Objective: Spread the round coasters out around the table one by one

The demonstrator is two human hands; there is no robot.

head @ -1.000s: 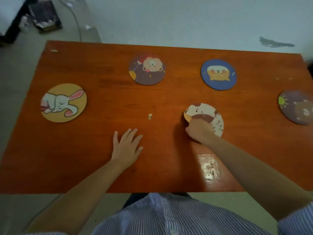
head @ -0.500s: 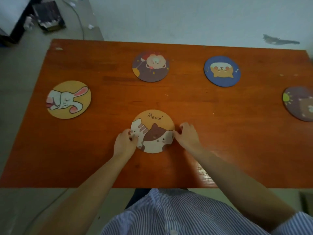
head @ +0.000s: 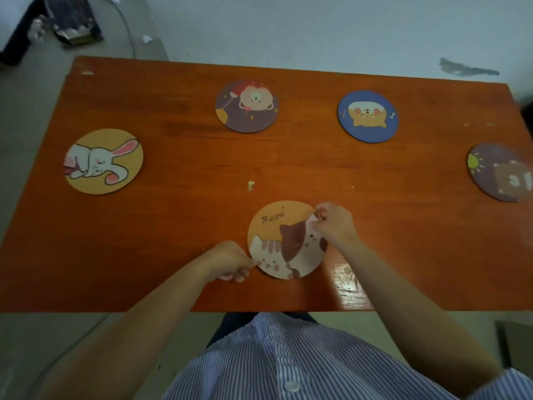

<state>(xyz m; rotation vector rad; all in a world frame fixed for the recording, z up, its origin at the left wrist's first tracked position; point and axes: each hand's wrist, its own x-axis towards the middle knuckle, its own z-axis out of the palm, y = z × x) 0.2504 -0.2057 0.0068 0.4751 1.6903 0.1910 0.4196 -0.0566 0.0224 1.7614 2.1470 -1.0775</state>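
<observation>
At the near middle of the orange-brown wooden table (head: 178,226), your 2 hands pinch the cat coaster (head: 285,241) — the one lettered "Meow" — from opposite sides. Your left hand (head: 230,262) is curled at its lower-left rim, fingertips on the edge; your right hand (head: 336,223) grips the upper-right rim, with the fingers (head: 320,215) bent over the cat's ear. Whether the coaster lies flat on the wood or is lifted slightly, you cannot tell from this view. 4 more round coasters are spread well apart around it: the yellow rabbit coaster (head: 103,161) at the left, the purple bear-with-balloon coaster (head: 247,106) at the far middle, the blue dog coaster (head: 368,116) to the right of that, and the purple bear-and-sun coaster (head: 500,171) at the right edge of the view, partly cut off. A small pale crumb (head: 251,185) sits on the wood just beyond the cat coaster, and a glossy worn patch (head: 349,281) shows on the near edge, beside your right forearm. Your striped shirt (head: 288,362) fills the bottom of the view — the floor beyond the table's far-left corner holds a dark box (head: 72,20).
</observation>
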